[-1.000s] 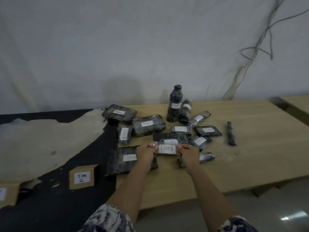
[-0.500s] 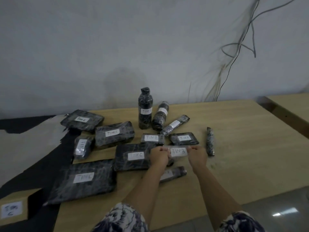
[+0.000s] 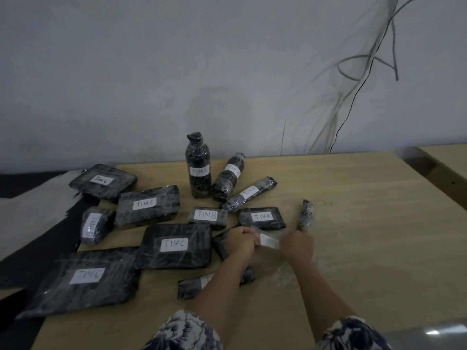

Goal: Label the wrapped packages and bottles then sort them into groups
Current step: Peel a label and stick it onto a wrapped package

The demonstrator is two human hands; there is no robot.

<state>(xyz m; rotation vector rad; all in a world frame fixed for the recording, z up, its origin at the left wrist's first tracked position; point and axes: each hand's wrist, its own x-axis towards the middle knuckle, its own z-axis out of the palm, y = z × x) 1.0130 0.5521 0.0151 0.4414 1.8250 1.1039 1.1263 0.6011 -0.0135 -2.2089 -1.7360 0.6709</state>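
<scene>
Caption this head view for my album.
Left hand and right hand hold a white label amid black-wrapped packages and bottles on a wooden table.

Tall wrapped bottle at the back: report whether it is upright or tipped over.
Upright. The tall wrapped bottle stands on its base on the table, neck pointing up, its TIMC label reading level.

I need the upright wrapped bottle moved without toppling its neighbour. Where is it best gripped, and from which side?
Probably take the upright bottle round its straight body below the neck, coming from its left. It stands vertical with bare table on that side, while the tilted bottle crowds its base on the right.
</scene>
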